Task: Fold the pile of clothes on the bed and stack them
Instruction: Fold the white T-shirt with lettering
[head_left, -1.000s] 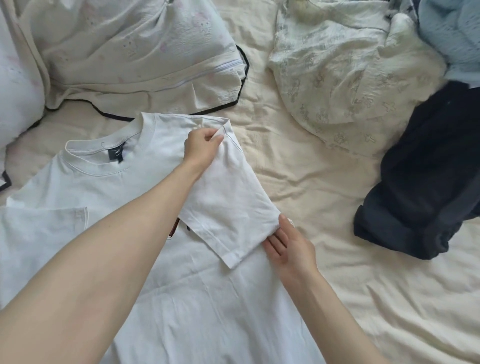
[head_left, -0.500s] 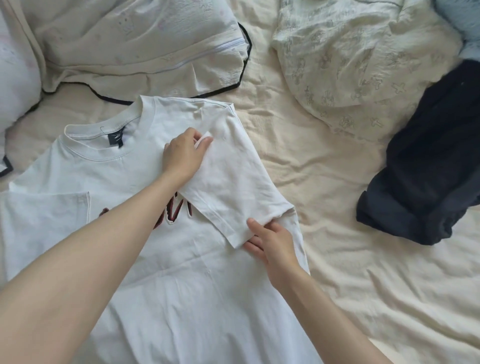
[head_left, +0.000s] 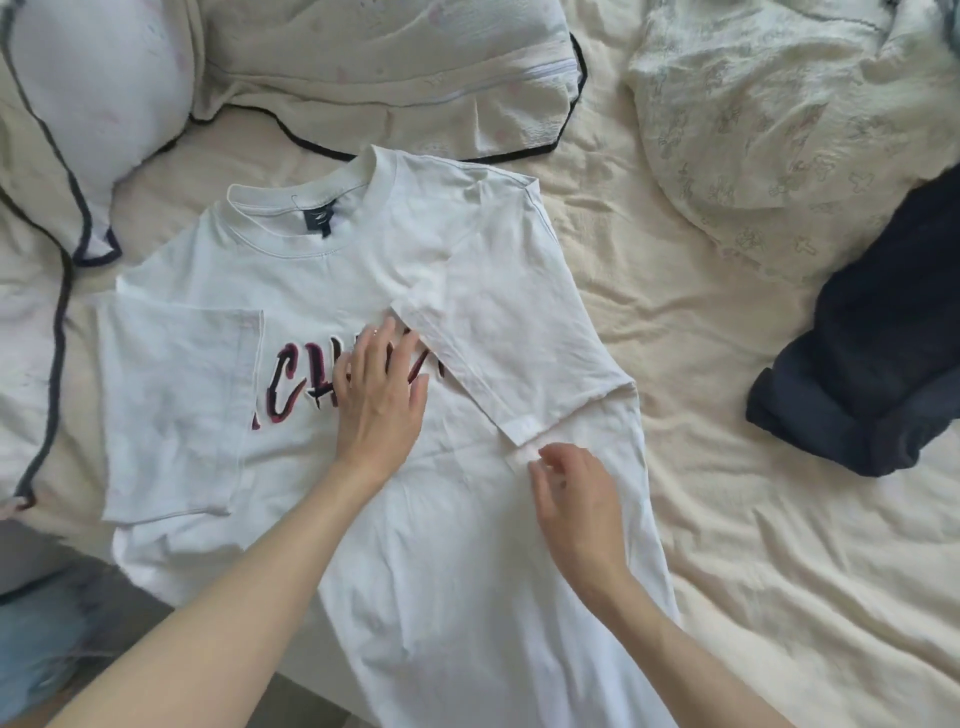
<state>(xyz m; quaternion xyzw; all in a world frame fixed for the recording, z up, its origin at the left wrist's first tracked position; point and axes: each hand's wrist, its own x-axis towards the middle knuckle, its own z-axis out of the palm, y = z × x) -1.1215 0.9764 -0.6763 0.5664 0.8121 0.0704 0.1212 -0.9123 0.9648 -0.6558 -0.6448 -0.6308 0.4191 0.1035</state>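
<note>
A white T-shirt (head_left: 447, 519) with dark red lettering lies face up on the cream bed sheet (head_left: 727, 467), collar toward the pillows. Both sleeves are folded inward over the chest; the right sleeve (head_left: 514, 332) lies diagonally. My left hand (head_left: 379, 395) rests flat on the lettering with fingers straight, beside the sleeve's hem. My right hand (head_left: 576, 499) hovers just below the sleeve's lower corner, fingers loosely curled, and I cannot tell whether it touches the cloth. A dark navy garment (head_left: 872, 353) lies crumpled at the right.
A pale patterned garment (head_left: 779, 119) lies bunched at the upper right. Pillows with dark piping (head_left: 395, 67) sit along the top and left (head_left: 88, 88). The bed's front edge and my denim-clad leg (head_left: 47, 639) show at the lower left.
Both hands let go of the right sleeve after laying it over the chest. My left hand moved down onto the lettering and flattened; my right hand drew back a little.
</note>
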